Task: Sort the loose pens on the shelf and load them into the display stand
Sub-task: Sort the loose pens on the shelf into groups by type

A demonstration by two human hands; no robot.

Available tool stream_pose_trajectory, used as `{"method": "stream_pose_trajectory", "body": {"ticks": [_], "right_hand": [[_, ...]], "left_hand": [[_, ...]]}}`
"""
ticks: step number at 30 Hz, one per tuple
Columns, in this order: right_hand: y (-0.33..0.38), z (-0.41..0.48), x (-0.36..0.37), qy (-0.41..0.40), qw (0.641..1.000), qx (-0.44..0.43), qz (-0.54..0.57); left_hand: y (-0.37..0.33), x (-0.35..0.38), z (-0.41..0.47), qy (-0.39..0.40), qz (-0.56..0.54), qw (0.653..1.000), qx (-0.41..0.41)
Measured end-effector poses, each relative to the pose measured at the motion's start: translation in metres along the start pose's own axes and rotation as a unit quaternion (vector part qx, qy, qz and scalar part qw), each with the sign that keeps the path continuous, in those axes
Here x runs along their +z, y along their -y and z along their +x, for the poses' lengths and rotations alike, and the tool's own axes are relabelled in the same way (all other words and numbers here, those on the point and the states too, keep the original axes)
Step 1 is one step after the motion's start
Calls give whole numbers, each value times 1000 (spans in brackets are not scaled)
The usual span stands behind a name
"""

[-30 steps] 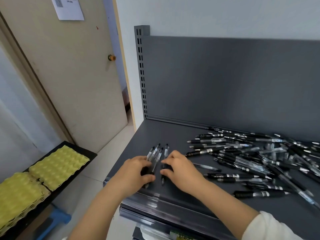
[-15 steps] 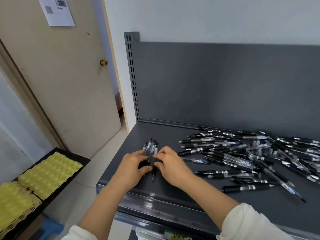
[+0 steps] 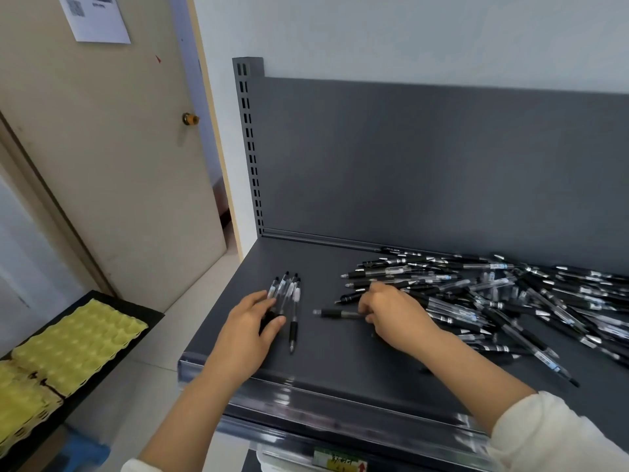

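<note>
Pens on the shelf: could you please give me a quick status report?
Left hand grips the bundle of pens. Right hand pinches a single pen beside the loose pile. Display stand not in view.

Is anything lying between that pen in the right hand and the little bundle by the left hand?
Nothing visible does. Only bare shelf separates the pen that the right hand pinches from the bundle that the left hand holds.

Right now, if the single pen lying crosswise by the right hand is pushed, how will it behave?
The single pen looks round and rigid on a smooth, flat shelf, so it would likely roll, not bend. It is slim and seems to be plastic, so it is probably light.
</note>
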State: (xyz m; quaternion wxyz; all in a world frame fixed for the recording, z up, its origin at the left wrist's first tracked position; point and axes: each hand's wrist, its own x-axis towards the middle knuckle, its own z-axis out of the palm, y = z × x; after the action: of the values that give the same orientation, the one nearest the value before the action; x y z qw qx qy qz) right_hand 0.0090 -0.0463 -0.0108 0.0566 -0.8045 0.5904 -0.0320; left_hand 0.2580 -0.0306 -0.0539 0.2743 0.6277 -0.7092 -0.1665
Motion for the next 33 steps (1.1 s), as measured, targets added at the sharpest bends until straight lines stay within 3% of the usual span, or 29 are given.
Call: {"method": "stream_pose_trajectory", "body": {"ticks": [4, 8, 13, 20, 23, 26, 29, 33], "right_hand": [[12, -1, -9, -21, 994, -97, -48], [34, 14, -17, -28, 963, -222, -149], [58, 44, -14, -10, 947, -245, -207], [63, 32, 11, -68, 979, -179, -69], [37, 19, 18, -122, 980, -152, -30], [-3, 1, 12, -159, 985, -67, 11], [-41, -25, 2, -172, 984, 12, 48], [-77, -55, -7, -152, 983, 66, 81]], "left_hand": [[2, -1, 1, -11, -25, 1000, 9], [3, 1, 1, -21, -25, 999, 0], [6, 2, 3, -30, -18, 999, 8], [4, 3, 1, -37, -12, 999, 16], [-1, 1, -1, -13, 22, 1000, 5], [-9, -1, -4, -9, 68, 998, 11], [-24, 0, -5, -35, 135, 989, 54], [-53, 11, -3, -36, 137, 980, 140]]}}
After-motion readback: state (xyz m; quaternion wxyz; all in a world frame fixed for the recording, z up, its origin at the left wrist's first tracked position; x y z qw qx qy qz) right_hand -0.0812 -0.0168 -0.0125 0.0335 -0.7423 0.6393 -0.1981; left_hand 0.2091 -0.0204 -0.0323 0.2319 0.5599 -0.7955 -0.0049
